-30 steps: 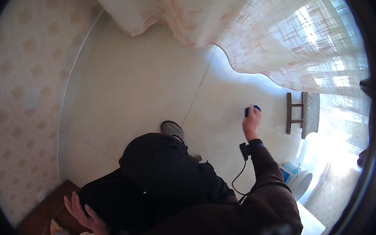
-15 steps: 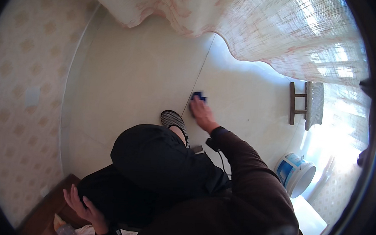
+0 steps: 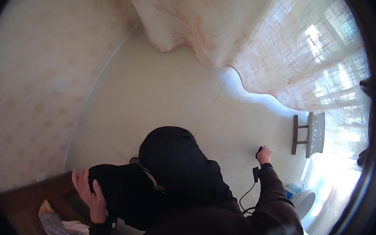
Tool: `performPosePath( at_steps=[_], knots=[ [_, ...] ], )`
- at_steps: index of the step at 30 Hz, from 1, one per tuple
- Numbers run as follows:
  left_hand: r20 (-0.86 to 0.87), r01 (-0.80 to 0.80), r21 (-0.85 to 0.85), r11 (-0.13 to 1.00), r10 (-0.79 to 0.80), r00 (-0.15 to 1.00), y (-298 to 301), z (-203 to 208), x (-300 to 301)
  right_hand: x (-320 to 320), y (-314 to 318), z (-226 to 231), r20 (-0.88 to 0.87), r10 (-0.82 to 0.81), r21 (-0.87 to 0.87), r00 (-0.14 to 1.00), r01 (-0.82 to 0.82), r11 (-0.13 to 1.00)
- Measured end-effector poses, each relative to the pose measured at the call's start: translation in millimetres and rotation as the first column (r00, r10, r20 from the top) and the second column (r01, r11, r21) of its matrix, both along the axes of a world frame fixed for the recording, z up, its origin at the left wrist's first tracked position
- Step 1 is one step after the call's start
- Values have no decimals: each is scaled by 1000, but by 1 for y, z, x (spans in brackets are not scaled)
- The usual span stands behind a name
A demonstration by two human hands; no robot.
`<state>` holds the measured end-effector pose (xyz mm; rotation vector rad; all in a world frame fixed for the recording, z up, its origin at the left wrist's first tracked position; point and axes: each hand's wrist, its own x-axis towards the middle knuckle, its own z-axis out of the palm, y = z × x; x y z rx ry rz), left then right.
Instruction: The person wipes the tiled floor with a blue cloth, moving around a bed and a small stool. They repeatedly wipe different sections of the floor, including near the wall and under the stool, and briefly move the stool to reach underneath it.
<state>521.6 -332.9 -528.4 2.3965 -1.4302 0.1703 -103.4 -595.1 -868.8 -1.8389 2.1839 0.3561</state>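
My right hand (image 3: 264,155) is out to the right at floor level. Its fingers are closed round a small dark blue cloth (image 3: 259,152), most of which the hand hides. Below it, a black cable with a dark plug-like end (image 3: 255,174) hangs by my sleeve. At the lower left, my left hand (image 3: 89,195) has its fingers spread and holds nothing. It is beside my black-trousered leg (image 3: 119,186).
A small stool (image 3: 315,134) lies on its side at the right, near the sheer curtain (image 3: 270,45). A white and blue bucket (image 3: 304,202) is by my right arm. Pale tiled floor (image 3: 155,94) meets a patterned wall (image 3: 28,120). Bundled fabric (image 3: 56,226) sits lower left.
My right hand has moved right and nearer with the cloth, away from the tile seam. The view has shifted, and my slippered foot is now mostly hidden behind my knee. My left hand stays spread.
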Motion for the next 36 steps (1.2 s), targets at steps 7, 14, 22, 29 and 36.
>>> performPosePath(
  at_steps=[7,14,22,29,36],
  knots=[
    [-19,126,-78,989,-128,992,-2,27,-12,28,-1,29,223,-18,-52,975,30,998],
    [117,283,-143,948,-268,956,14,71,-26,50,6,63,166,67,-115,984,-48,992],
    [65,454,-3,891,-453,889,18,114,-66,67,-11,54,430,191,-268,882,-77,960],
    [-71,551,339,762,-563,823,-19,111,-98,77,-17,22,162,273,-193,948,-241,951],
    [-467,615,690,382,-415,781,-88,8,-107,85,-12,-11,353,222,6,909,-240,971]
  ],
)
